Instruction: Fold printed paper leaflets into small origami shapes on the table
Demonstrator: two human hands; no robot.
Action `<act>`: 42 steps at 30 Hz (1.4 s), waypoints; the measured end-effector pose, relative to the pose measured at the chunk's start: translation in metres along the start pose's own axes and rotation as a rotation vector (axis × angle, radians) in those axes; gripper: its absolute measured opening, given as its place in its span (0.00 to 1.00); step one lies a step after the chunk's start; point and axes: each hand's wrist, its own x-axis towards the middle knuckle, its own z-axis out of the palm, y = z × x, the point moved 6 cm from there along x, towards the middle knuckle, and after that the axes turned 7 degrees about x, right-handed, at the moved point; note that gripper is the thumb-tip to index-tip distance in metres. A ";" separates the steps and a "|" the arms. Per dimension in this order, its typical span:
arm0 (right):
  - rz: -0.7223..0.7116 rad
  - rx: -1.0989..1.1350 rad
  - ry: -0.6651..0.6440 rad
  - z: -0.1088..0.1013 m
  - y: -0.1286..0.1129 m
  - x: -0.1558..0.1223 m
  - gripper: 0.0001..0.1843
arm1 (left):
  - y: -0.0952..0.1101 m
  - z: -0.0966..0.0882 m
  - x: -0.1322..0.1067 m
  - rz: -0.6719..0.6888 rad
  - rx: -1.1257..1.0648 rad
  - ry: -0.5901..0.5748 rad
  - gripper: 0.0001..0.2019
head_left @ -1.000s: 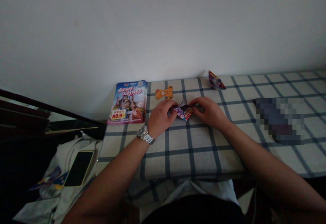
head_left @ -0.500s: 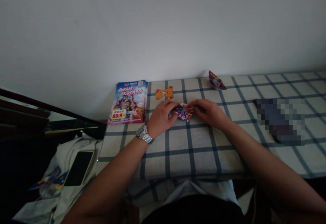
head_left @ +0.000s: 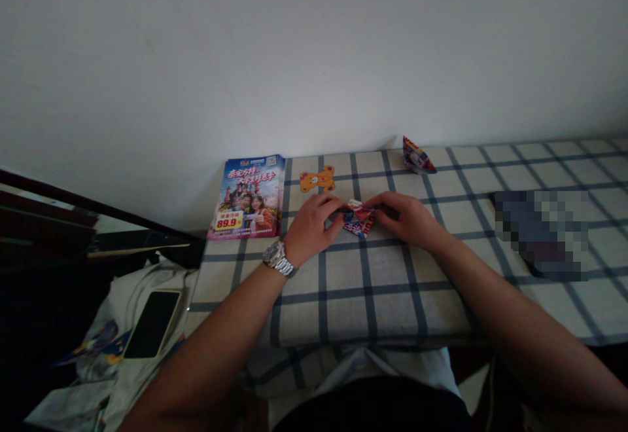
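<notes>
A small folded piece of printed paper (head_left: 359, 219), coloured red, blue and white, is held low over the checked tablecloth (head_left: 343, 301). My left hand (head_left: 316, 222), with a metal watch (head_left: 279, 258) at its wrist, pinches the paper's left side. On the right side, my right hand (head_left: 403, 216) grips it between thumb and fingers. The fingertips partly cover its edges. Beyond my right hand, close to the wall, stands another folded paper piece (head_left: 417, 157) in similar colours.
A stack of printed flyers (head_left: 248, 199) lies at the table's left end, beside a bear-shaped sticker or cutout (head_left: 317, 179). A dark blurred-out object (head_left: 537, 235) rests at the right. Lower left, a phone (head_left: 153, 324) lies below the table's edge. A white wall (head_left: 314, 52) runs behind.
Between my hands the folded paper has shifted slightly right and its upper part shows more white and red. Both hands stay in nearly the same place.
</notes>
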 end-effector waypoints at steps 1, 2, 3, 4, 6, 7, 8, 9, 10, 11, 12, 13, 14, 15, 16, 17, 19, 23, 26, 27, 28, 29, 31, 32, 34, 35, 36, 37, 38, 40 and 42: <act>0.014 0.019 0.002 0.000 0.000 0.000 0.15 | -0.001 0.000 0.000 -0.010 -0.005 0.010 0.09; 0.030 0.038 0.006 0.000 0.000 0.000 0.14 | -0.001 0.000 0.001 -0.020 -0.007 0.016 0.08; 0.046 0.056 0.012 0.001 0.001 0.000 0.14 | -0.001 0.000 0.001 -0.030 -0.007 0.019 0.07; 0.063 0.077 0.016 0.002 0.002 -0.001 0.14 | -0.002 -0.001 0.001 -0.039 -0.005 0.023 0.07; 0.096 0.140 0.022 0.004 0.006 -0.001 0.13 | -0.001 -0.002 0.001 -0.054 -0.006 0.029 0.07; 0.111 0.183 0.023 0.005 0.008 -0.002 0.13 | -0.001 -0.002 0.001 -0.063 -0.014 0.034 0.07; 0.123 0.233 0.021 0.007 0.010 -0.002 0.13 | -0.002 -0.003 0.001 -0.076 -0.030 0.040 0.07; 0.133 0.287 0.016 0.008 0.012 -0.003 0.13 | -0.002 -0.004 0.001 -0.093 -0.056 0.047 0.07; 0.139 0.340 0.012 0.009 0.014 -0.003 0.13 | -0.003 -0.004 0.001 -0.111 -0.094 0.052 0.08; 0.140 0.385 0.011 0.010 0.014 -0.004 0.12 | -0.004 -0.004 0.001 -0.130 -0.139 0.057 0.08; 0.139 0.416 0.010 0.010 0.014 -0.004 0.12 | -0.005 -0.004 0.001 -0.146 -0.188 0.062 0.09; 0.134 0.434 0.011 0.010 0.014 -0.004 0.12 | -0.006 -0.004 0.001 -0.159 -0.237 0.065 0.10; 0.129 0.441 0.011 0.009 0.012 -0.004 0.12 | -0.007 -0.003 0.001 -0.170 -0.282 0.069 0.11; 0.126 0.441 0.014 0.008 0.011 -0.004 0.13 | -0.008 -0.003 0.001 -0.180 -0.322 0.071 0.10; 0.125 0.437 0.014 0.008 0.010 -0.004 0.13 | -0.009 -0.002 0.001 -0.192 -0.360 0.071 0.10; 0.129 0.436 0.014 0.007 0.009 -0.003 0.14 | -0.010 0.000 0.001 -0.205 -0.401 0.070 0.10; 0.154 0.444 0.024 0.007 0.008 -0.003 0.15 | -0.012 0.002 0.001 -0.232 -0.487 0.063 0.10; 0.203 0.505 0.045 0.010 0.010 -0.003 0.16 | -0.013 0.005 0.001 -0.263 -0.606 0.032 0.14; 0.216 0.545 0.053 0.011 0.011 -0.004 0.16 | -0.014 0.003 0.002 -0.270 -0.631 0.048 0.13; 0.217 0.552 0.055 0.011 0.010 -0.004 0.16 | -0.015 0.001 0.002 -0.276 -0.632 0.061 0.11; 0.215 0.557 0.056 0.011 0.010 -0.004 0.16 | -0.016 0.001 0.001 -0.289 -0.639 0.068 0.11; 0.212 0.561 0.054 0.011 0.009 -0.004 0.15 | -0.017 0.001 0.001 -0.299 -0.640 0.063 0.11; 0.207 0.566 0.046 0.011 0.007 -0.004 0.15 | -0.018 0.003 0.001 -0.320 -0.644 0.047 0.13; 0.207 0.572 0.042 0.012 0.007 -0.004 0.14 | -0.019 0.004 0.001 -0.327 -0.641 0.044 0.13; 0.212 0.588 0.041 0.012 0.007 -0.004 0.14 | -0.021 0.006 0.000 -0.346 -0.668 0.029 0.14; 0.214 0.598 0.043 0.012 0.007 -0.004 0.14 | -0.021 0.007 0.000 -0.359 -0.689 0.023 0.15; 0.216 0.607 0.045 0.012 0.007 -0.004 0.14 | -0.022 0.008 -0.001 -0.371 -0.712 0.016 0.15; 0.216 0.613 0.048 0.012 0.008 -0.004 0.14 | -0.022 0.009 -0.001 -0.382 -0.731 0.010 0.15; 0.216 0.615 0.053 0.011 0.008 -0.004 0.14 | -0.021 0.010 -0.001 -0.390 -0.746 0.004 0.15; 0.219 0.608 0.065 0.010 0.009 -0.004 0.15 | -0.020 0.010 -0.002 -0.404 -0.769 -0.003 0.16; 0.224 0.600 0.076 0.009 0.009 -0.004 0.16 | -0.019 0.009 -0.002 -0.420 -0.788 -0.006 0.18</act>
